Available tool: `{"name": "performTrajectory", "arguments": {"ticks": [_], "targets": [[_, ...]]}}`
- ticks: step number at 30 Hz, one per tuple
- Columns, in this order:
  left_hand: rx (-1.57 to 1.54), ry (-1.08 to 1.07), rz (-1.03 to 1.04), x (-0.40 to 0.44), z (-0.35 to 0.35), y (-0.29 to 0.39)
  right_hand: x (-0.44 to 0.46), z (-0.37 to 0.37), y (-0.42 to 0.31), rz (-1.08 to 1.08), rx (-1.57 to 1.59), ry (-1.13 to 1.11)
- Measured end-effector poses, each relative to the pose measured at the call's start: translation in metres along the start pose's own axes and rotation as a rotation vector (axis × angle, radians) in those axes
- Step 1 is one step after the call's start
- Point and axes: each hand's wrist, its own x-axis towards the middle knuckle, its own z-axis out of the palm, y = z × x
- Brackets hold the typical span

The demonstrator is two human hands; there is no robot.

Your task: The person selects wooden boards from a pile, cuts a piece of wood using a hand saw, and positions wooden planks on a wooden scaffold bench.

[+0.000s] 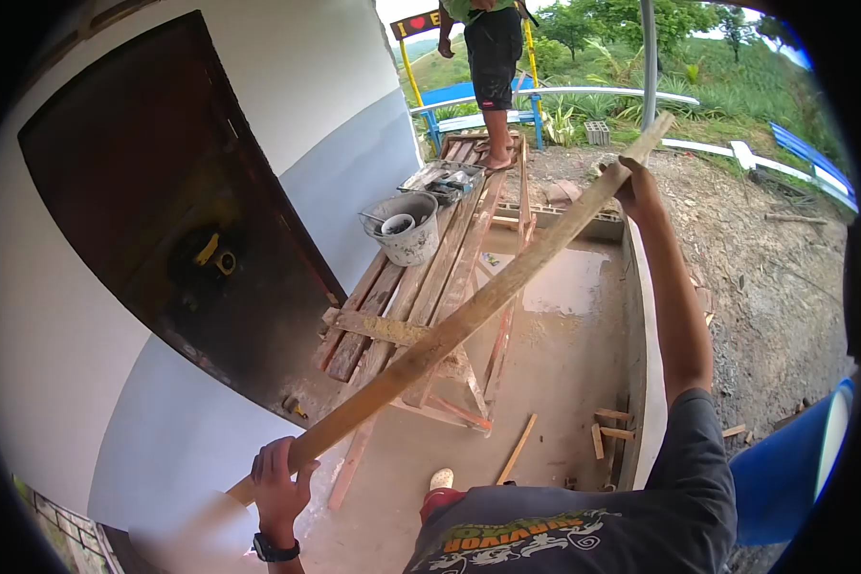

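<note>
A long wooden plank (493, 308) slants across the view from lower left to upper right. Near its lower end, my left hand (282, 478), with a dark watch on the wrist, wraps over it. My right hand (636, 187) grips the plank close to its upper end, arm stretched out. The lower tip of the plank is blurred. Behind the plank stands a low wooden scaffold (429, 287) with a slatted top and a short crosspiece (378, 327). A stained white bucket (413, 251) with a smaller container inside rests on the slats.
A person (496, 72) stands at the scaffold's far end, near a dirty tray (445, 180). At left is a dark door (153, 191) in a white and blue-grey wall. Wood scraps (517, 450) lie on the concrete floor. A low wall (646, 354) and a blue drum (784, 469) are at right.
</note>
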Motion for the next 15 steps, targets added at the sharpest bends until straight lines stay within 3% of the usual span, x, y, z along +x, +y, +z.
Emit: {"name": "performTrajectory", "arguments": {"ticks": [2, 7, 15], "targets": [[0.052, 0.042, -0.083, -0.020, -0.024, -0.009, 0.035, 0.051, 0.047, 0.074, 0.054, -0.182], [0.152, 0.126, -0.204, -0.028, -0.072, -0.013, 0.057, 0.198, 0.128, 0.172, 0.198, -0.379], [0.203, 0.237, -0.246, 0.055, -0.111, -0.042, 0.020, 0.353, 0.189, 0.193, 0.296, -0.707]]}}
